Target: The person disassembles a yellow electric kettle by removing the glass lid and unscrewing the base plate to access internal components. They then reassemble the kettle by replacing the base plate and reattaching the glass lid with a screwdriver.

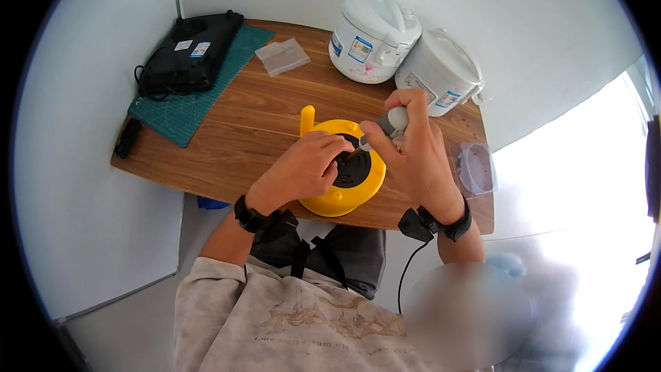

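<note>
A round yellow device (361,189) with a black centre and a short upright yellow handle lies on the wooden table (227,145), close to its near edge. My left hand (306,165) rests on top of it, fingers curled over the black middle. My right hand (413,148) grips a grey-handled screwdriver (394,122), its tip pointing down into the black centre beside my left fingers. Both wrists wear black bands.
Two white rice cookers (372,36) (444,69) stand at the table's far right. A black bag (189,55) lies on a green cutting mat (186,107) at the far left, a clear plastic bag (282,56) beside it. A clear lidded container (474,169) sits at the right edge.
</note>
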